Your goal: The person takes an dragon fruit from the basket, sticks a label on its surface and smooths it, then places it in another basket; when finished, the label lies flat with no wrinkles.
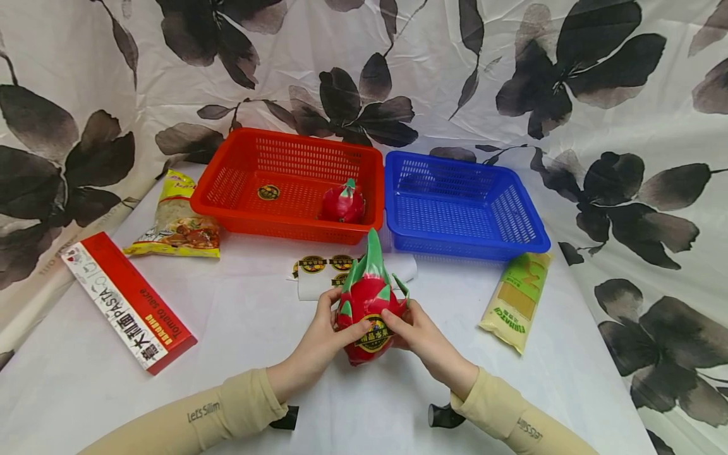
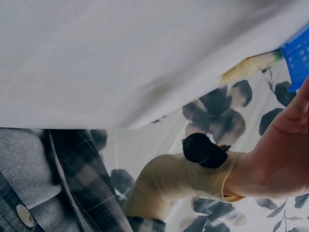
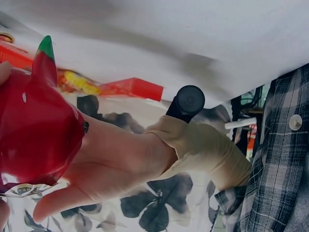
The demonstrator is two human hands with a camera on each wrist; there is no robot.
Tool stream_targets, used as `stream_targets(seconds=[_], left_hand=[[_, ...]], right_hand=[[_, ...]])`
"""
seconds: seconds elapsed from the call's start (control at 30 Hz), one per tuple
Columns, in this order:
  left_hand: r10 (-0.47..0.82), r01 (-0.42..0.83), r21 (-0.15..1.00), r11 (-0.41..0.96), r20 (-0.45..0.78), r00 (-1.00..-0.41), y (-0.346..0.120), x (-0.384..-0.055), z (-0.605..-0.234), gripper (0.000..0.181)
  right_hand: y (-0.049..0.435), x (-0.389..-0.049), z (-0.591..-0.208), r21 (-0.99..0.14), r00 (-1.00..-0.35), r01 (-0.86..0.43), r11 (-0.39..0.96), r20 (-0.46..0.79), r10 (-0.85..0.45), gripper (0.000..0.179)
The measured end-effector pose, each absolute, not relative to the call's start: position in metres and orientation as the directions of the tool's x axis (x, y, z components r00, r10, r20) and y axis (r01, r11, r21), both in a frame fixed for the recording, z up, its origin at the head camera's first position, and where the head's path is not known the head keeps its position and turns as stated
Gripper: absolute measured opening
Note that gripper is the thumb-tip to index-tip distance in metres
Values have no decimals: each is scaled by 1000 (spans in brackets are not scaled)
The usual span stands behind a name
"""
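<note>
Dragon fruit (image 1: 366,297) is sitting just below the middle of the frame, green tip pointing up, getting held from both sides. Left hand (image 1: 318,344) is gripping it from the left and right hand (image 1: 430,339) is gripping it from the right, so yeah, both grips are closed around it. The thumbs are resting up front, right at a round black-and-gold sticker (image 1: 375,338) on the skin. Can't really tell if the bottom is touching the white desk (image 1: 239,347).

Just behind it, a white strip of stickers (image 1: 315,289) is lying there, partly hidden by the fruit. Up near the top middle, a red basket (image 1: 279,227) is holding a second dragon fruit (image 1: 343,205) at its right end, plus another round sticker (image 1: 268,192) over on the left. A blue basket (image 1: 466,245) is standing right next to it, a bit further right.

Over on the left, a food bag (image 1: 182,218) is lying by the red basket, with a long pasta box (image 1: 129,303) lying slantwise below it. On the right, a noodle pack (image 1: 517,303) is lying just below the blue basket. Flowery cloth (image 1: 455,50) is filling the background.
</note>
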State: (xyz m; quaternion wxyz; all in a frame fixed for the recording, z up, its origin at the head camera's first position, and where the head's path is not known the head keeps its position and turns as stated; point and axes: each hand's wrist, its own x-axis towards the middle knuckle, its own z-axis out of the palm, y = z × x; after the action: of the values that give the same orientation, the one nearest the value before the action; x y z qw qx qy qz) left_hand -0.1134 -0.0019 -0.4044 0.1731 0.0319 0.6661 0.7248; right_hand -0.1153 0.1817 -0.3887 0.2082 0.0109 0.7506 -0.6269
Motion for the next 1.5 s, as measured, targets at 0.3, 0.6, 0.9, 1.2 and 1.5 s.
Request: stream_targets(seconds=[0.3,0.6,0.9,1.2,1.5], left_hand=[[299,-167,986,-16,-154,-942,-2,-115,-406,73],[331,-205,976,-76,-169,-928,-4,-117,-408,72],[365,-183,981,-65,-148,-919,-7,-118,-410,79],[352,-176,981,-86,-135,-926,-6,-117,-410,81],[333,-156,984,-86,-120,-935,-4,-119,-406,79]], right_hand=[[185,-116,-391,-943,-914,258,212,-309,-263,63],[190,-115,-392,-941,-907,243,234,-306,-289,67],[194,-116,-391,-943,-893,238,234,-307,-328,63],[191,-114,-388,-938,-903,246,242,-313,-295,61],[183,-116,-379,-949,-923,288,129,-311,-227,60]])
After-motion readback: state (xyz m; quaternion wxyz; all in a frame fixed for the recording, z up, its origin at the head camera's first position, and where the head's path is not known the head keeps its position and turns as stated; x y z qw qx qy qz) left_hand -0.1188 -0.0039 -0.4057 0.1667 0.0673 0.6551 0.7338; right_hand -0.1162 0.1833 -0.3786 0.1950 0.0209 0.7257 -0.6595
